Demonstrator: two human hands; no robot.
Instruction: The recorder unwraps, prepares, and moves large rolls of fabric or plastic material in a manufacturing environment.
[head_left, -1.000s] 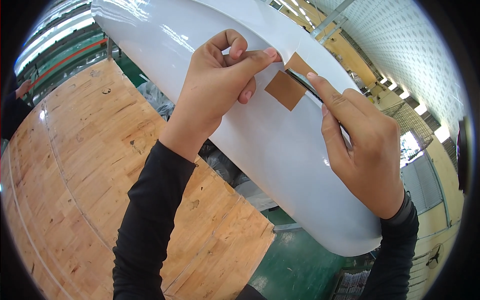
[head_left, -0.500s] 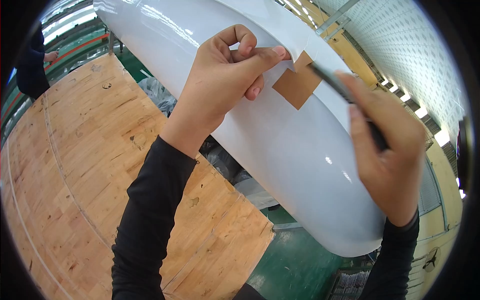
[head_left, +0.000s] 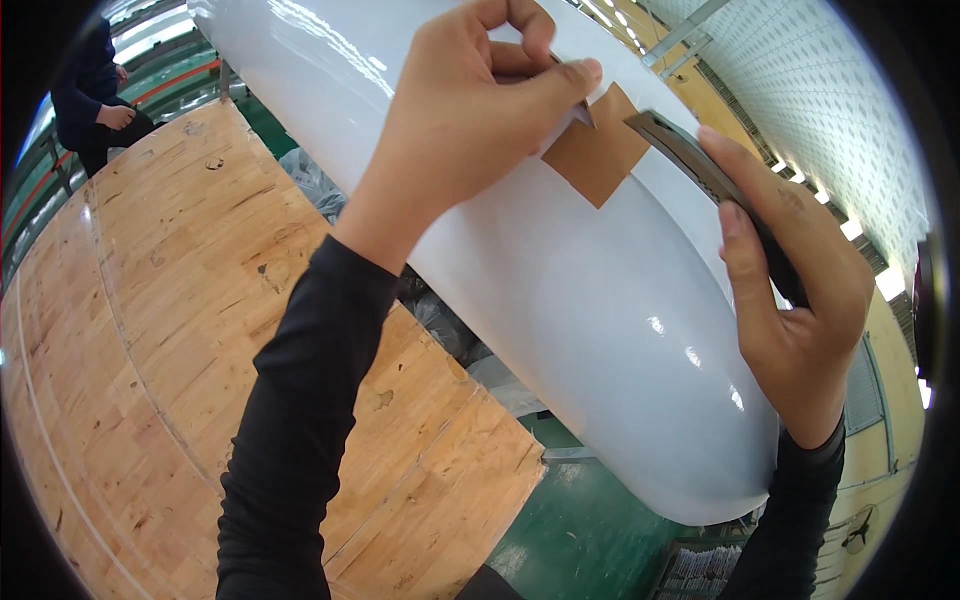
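Observation:
A long, glossy white rounded shell (head_left: pixel 560 290) runs diagonally across the view. A brown square patch (head_left: pixel 600 165) lies on its surface near the far edge. Just left of the patch, my left hand (head_left: pixel 480 100) is closed in a pinch, thumb against fingers, on the edge of a thin film (head_left: pixel 584 115) whose pointed corner lies over the patch. In my right hand (head_left: pixel 800 290) is a dark, slim utility knife (head_left: pixel 715 175), its tip beside the patch's right corner. Whether the tip touches anything, I cannot tell.
To the left stands a wooden tabletop (head_left: pixel 170 330). Clear plastic bags (head_left: pixel 310 180) lie between it and the shell. At the far left is another person (head_left: pixel 95 100) in dark clothes. Green floor (head_left: pixel 590 530) shows below, with a rack of stacked items (head_left: pixel 700 570) near the lower edge.
My left hand has moved up and slightly right, the film pulled with it. My right hand and the knife have shifted a little right. The other person has come further into view.

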